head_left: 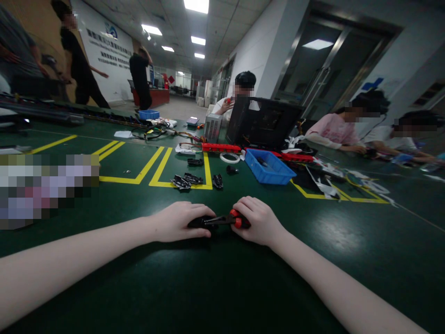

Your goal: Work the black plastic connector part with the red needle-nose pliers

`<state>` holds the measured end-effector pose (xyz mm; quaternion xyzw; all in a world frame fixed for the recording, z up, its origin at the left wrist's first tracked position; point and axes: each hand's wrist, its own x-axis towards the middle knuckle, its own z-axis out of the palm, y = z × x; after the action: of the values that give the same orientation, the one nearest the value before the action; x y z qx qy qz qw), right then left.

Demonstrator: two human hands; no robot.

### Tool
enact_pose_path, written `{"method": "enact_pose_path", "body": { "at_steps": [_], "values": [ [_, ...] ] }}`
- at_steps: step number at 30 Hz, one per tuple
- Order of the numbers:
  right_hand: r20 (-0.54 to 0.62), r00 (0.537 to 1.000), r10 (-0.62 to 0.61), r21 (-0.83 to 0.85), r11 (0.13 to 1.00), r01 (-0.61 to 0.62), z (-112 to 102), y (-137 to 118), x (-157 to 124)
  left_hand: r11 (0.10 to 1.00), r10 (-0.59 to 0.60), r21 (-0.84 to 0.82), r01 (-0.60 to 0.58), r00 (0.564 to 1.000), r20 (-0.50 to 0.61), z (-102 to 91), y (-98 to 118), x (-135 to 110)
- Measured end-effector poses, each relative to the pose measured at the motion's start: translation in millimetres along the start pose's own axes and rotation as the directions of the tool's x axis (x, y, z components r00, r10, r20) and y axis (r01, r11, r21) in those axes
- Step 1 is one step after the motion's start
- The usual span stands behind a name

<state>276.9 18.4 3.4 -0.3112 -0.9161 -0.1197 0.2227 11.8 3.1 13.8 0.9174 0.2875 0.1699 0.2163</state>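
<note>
Forearms (86, 250) foremost; right hand (257, 221) holds pliers (225, 219) — red-handled.

A single head-worn view looks forward and down across the bench (222, 292). It is wide: the left hand (184, 220) and right hand (257, 220) lie close, just below mid-frame, while the ceiling (225, 30) recedes far off along the top.

Forearms (104, 243) and hands (259, 219) are bare; a small spot (156, 229) marks the left wrist (160, 226).
</note>
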Motion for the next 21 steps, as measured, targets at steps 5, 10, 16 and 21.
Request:
{"method": "enact_pose_path", "body": {
  "at_steps": [5,10,16,21],
  "values": [
    [0.007,1.0,-0.003,0.007,1.0,0.003,-1.4,-0.1,-0.1,1.0,-0.001,-0.02,0.001,1.0,0.004,-2.0,2.2,-0.3],
    [0.014,1.0,-0.016,0.031,0.999,0.015,-2.6,0.7,0.1,1.0,0.003,-0.018,-0.003,1.0,-0.002,-2.6,2.9,0.2],
    [0.036,0.999,-0.038,0.028,0.999,0.037,-2.2,1.1,1.2,1.0,0.018,-0.024,-0.018,1.0,-0.023,-1.9,2.9,-1.0],
    [0.089,0.995,-0.039,0.016,0.999,0.038,-2.7,0.9,2.3,0.999,0.039,-0.006,-0.039,0.999,-0.035,1.6,-3.0,-0.1]
  ]
}}
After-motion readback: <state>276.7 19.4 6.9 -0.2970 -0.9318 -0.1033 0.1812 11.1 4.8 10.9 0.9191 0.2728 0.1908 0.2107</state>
